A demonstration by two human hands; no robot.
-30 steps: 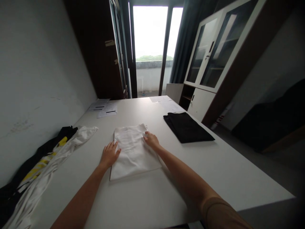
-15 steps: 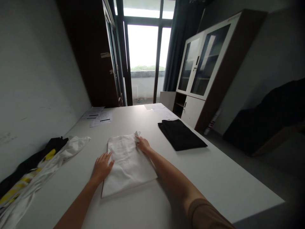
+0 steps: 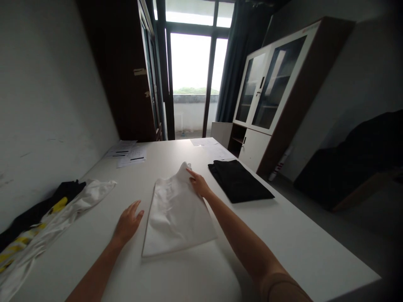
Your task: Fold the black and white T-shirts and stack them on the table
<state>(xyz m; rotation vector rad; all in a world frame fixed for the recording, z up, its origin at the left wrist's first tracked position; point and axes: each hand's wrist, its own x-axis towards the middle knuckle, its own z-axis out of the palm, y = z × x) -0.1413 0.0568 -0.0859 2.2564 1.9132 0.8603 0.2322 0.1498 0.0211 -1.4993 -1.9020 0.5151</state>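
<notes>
A folded white garment [image 3: 178,222] lies on the white table in front of me, its far right corner lifted and bunched. My right hand [image 3: 198,182] pinches that raised corner, and its forearm crosses the garment's right side. To the left, my left hand [image 3: 128,220] is apart from the cloth, its fingers stretched out and holding nothing. A folded black garment [image 3: 239,180] lies flat to the right of my right hand.
Along the left edge lie loose clothes: a white garment [image 3: 99,193], a yellow-patterned one [image 3: 23,243] and a black one [image 3: 67,191]. Printed papers [image 3: 130,155] sit at the far left of the table [image 3: 299,247]. A cabinet [image 3: 273,88] stands beyond the right edge.
The white garment has slid to the right, its far right corner now pulled up higher by my right hand. My left hand has come off the garment and shifted left.
</notes>
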